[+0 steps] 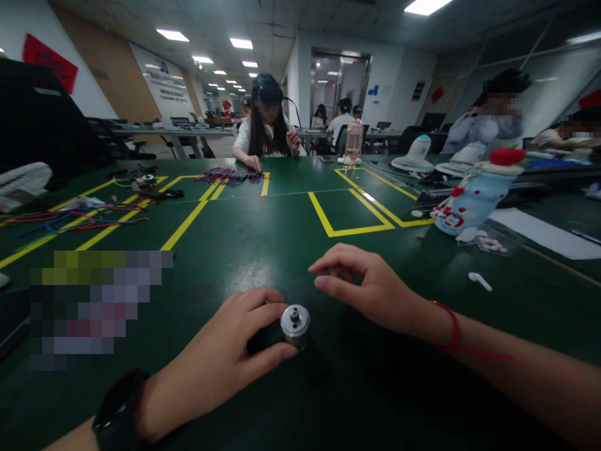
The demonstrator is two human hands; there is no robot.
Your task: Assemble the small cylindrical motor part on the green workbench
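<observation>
My left hand (pixel 225 357) grips a small cylindrical motor (pixel 295 324) with a silver end cap and a dark body, lying on its side on the dark green table (pixel 263 244). Fingers wrap over the dark body; the silver end faces right. My right hand (pixel 370 285) hovers just above and to the right of the motor, fingers loosely curled and apart, holding nothing. A red string circles the right wrist, a black watch the left.
Yellow tape lines (pixel 347 216) mark boxes on the table. Coloured wires (pixel 70 219) lie at the left, more wires (pixel 230 176) before a seated person (pixel 265 125) across. A light blue bottle (pixel 474 194), a white earbud (pixel 479 280) and small fans (pixel 416 156) sit at the right.
</observation>
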